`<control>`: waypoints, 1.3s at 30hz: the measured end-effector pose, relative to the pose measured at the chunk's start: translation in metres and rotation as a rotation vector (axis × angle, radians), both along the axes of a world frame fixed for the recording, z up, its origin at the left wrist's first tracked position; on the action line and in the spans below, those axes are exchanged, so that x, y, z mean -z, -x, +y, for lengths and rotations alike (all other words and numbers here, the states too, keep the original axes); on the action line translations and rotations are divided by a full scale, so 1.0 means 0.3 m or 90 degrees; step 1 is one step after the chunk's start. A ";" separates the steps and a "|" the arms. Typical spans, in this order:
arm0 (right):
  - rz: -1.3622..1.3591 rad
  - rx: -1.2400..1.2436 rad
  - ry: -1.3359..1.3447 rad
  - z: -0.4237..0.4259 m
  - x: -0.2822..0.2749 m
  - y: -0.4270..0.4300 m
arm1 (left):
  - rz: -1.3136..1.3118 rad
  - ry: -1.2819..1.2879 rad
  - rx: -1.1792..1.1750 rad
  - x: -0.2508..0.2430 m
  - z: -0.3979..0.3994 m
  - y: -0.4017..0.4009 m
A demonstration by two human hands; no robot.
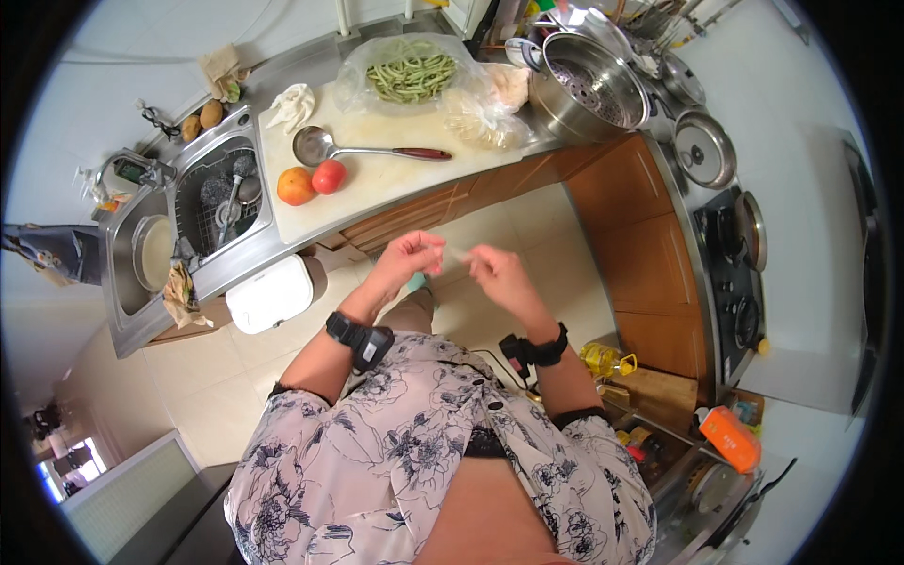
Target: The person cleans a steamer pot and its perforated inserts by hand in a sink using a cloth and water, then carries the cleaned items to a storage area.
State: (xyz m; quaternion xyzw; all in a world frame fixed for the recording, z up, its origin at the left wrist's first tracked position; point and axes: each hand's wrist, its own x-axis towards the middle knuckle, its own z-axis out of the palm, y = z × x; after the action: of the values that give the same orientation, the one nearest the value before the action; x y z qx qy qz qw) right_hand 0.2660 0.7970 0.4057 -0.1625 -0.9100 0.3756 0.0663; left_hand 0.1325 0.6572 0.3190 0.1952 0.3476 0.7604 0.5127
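Both hands are held up in front of my body, over the floor before the counter. From the fingertips of my right hand (498, 267) a small, pale, blurred strip (459, 253) sticks out towards the left. My left hand (415, 254) is beside it with curled fingers; whether it also grips the strip is unclear. On the white cutting board (381, 187) lie a ladle (367, 151) with a red-brown handle, a red tomato (329, 176) and an orange-red tomato (295, 186). Behind them, green beans (411, 74) rest on a clear plastic bag (353, 74).
A knotted plastic bag (484, 123) and a steel steamer pot (590, 88) stand right of the beans. At left is a double sink (265, 212) with a rack and a bowl (155, 254). A white lidded bin (270, 295) stands below; a gas stove (727, 282) is at right.
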 end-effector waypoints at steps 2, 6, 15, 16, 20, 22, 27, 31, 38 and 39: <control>-0.009 0.107 -0.086 0.115 -0.079 0.152 | -0.047 0.025 -0.024 -0.012 0.132 0.131; -0.013 0.229 -0.148 0.373 -0.164 0.396 | -0.148 0.077 -0.058 -0.013 0.417 0.397; 0.051 0.236 -0.121 0.940 -0.189 0.856 | -0.305 0.095 -0.033 -0.087 0.976 0.655; 0.012 0.215 -0.065 1.004 -0.138 0.868 | -0.301 0.086 -0.020 -0.090 1.008 0.653; -0.096 0.095 -0.044 1.109 -0.084 0.887 | -0.299 0.096 -0.087 -0.121 1.104 0.633; -0.123 0.005 -0.152 1.117 -0.137 0.857 | -0.301 0.120 -0.146 -0.153 1.137 0.601; -0.206 -0.191 -0.164 1.200 -0.255 0.751 | -0.123 0.142 -0.309 -0.164 1.215 0.478; -0.097 -0.174 0.002 1.340 -0.193 0.709 | -0.086 0.084 -0.362 -0.110 1.257 0.413; -0.192 -0.255 -0.013 1.319 -0.171 0.749 | -0.011 0.022 -0.375 -0.072 1.230 0.380; -0.192 -0.256 -0.014 1.309 -0.178 0.749 | -0.031 0.024 -0.368 -0.093 1.227 0.381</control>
State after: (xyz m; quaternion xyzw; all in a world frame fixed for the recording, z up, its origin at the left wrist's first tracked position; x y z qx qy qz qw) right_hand 0.0414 1.1896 0.4592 -0.0314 -0.9276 0.3430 -0.1448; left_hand 0.0183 1.0252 0.3468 0.0597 0.3905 0.8729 0.2864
